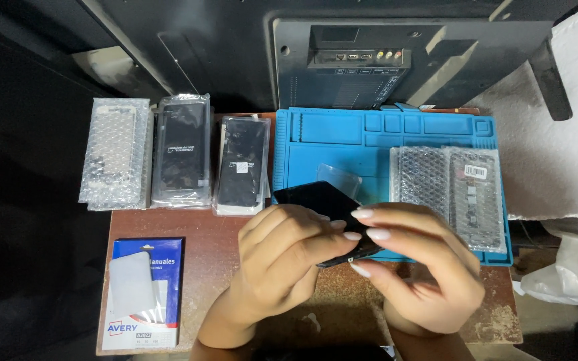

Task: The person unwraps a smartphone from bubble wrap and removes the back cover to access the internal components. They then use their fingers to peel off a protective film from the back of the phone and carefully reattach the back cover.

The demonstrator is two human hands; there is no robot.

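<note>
Both hands hold a flat black phone screen panel above the near edge of a blue work mat. My left hand grips its near side with curled fingers. My right hand pinches the panel's right near edge between thumb and fingertips. The panel tilts up toward the far left. A small clear plastic film lies on the mat just beyond the panel.
Three screen parts in bubble wrap and clear bags lie in a row at the left. Bubble-wrapped parts rest on the mat's right. A blue label pack lies near left. A dark monitor back stands behind.
</note>
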